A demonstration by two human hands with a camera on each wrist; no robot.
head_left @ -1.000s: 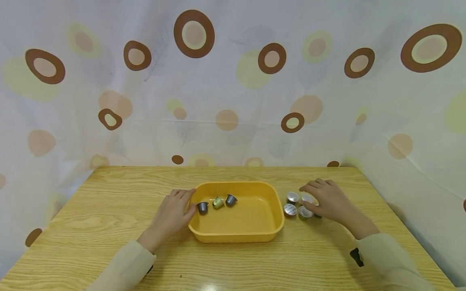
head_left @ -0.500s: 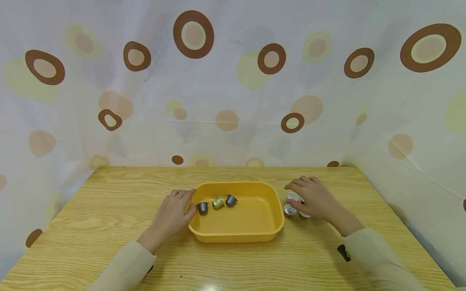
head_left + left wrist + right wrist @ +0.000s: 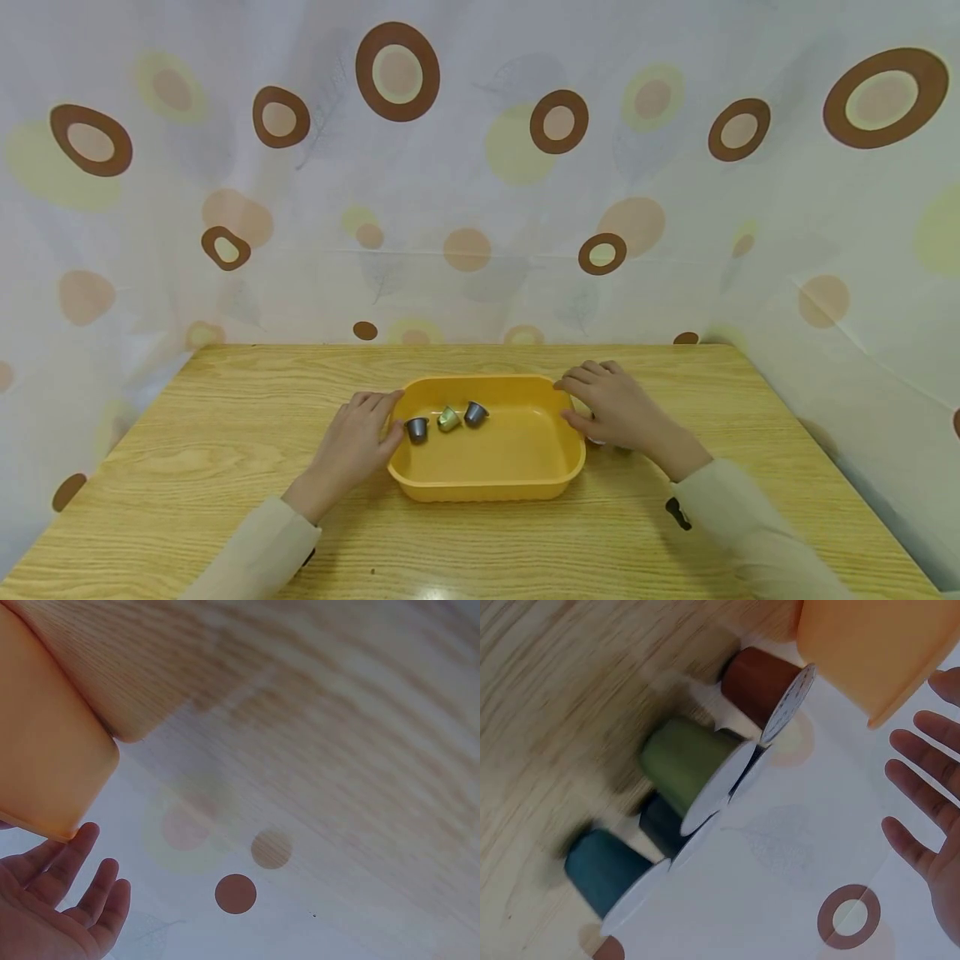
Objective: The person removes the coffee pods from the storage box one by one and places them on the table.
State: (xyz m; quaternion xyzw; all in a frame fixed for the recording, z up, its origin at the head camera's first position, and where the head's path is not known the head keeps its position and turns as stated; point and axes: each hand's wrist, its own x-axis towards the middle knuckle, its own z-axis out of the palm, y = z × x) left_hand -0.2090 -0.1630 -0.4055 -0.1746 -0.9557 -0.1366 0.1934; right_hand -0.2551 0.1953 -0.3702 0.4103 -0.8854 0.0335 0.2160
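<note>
A yellow plastic tray (image 3: 510, 458) sits on the table, with two dark grey coffee capsules and a green coffee capsule (image 3: 449, 419) lying inside on its left half. My left hand (image 3: 360, 433) touches the tray's left rim, its fingertips by the back corner and its thumb over the edge. In the left wrist view, its fingers (image 3: 90, 836) are loosely extended, one right at the rim. My right hand (image 3: 618, 412) is at the tray's right rim, fingers spread and nothing between them. Beneath it, mostly hidden in the head view, stand several more coffee capsules, including a brown capsule (image 3: 761, 686).
In the right wrist view, a green capsule (image 3: 690, 769) and a teal capsule (image 3: 607, 870) stand lid up close beside the tray. The wooden table (image 3: 247, 433) reaches back to a patterned curtain (image 3: 472, 167), which also encloses both sides.
My right hand has moved left, from over the loose capsules to the tray's right rim, covering most of them from the head view. The left hand and the tray have stayed put.
</note>
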